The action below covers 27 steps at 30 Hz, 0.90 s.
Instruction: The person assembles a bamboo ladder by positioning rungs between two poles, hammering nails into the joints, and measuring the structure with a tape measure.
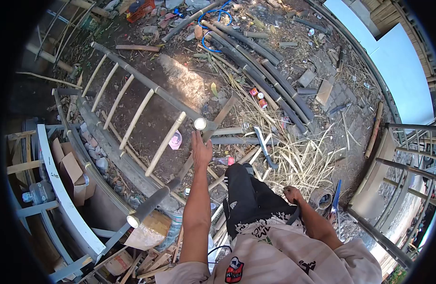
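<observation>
Left hand (201, 152) was spread flat, fingers extended, gripping nothing, at the near end of the bamboo ladder (142, 79), which lay toward its ten o'clock. Right hand (292, 194) was curled, contents unclear; stubby cylinder (320, 199) at its three o'clock.

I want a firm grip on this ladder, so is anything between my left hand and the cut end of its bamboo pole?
Nothing visible stands between your left hand and the pole's cut end; the fingers are right by it, though I can't tell whether they touch.
</observation>
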Available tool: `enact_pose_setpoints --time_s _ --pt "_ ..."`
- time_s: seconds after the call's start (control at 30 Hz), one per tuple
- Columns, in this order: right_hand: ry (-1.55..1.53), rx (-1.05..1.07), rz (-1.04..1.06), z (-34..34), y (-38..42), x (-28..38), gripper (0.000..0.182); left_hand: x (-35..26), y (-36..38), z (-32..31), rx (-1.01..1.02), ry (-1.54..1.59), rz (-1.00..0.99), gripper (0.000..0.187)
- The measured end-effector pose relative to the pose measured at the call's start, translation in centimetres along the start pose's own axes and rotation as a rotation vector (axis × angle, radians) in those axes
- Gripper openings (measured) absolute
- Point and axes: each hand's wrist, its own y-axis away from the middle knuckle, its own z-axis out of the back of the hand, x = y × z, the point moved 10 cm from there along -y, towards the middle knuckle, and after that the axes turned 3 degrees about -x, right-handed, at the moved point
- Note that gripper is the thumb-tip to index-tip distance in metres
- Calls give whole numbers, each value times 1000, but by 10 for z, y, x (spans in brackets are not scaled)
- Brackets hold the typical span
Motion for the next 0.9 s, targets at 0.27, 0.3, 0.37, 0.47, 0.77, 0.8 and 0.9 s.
enact_pose_setpoints --time_s 0.27,0.3,0.37,0.47,0.77,0.8,0.9 --pt "-48 -25 -199 45 -35 -77 42 -3 -21 -3 -65 -112 -69 78" --pt "-78 13 -162 46 -54 -79 41 -8 -27 3 -77 -108 -80 79" --pt "49 -38 39 57 -114 -66 35 -25 -43 20 -97 -44 -78 78" --pt "-32 -64 168 124 -173 53 39 -27 -72 19 -82 -13 4 78" --pt "-29 -202 596 399 -419 398 37 29 -147 -68 352 106 286 57" --pt "-181 -252 664 429 -434 425 36 25 -153 -69 441 93 310 56" --pt "-405 -230 516 489 -467 481 31 2 -175 -33 308 154 447 58"
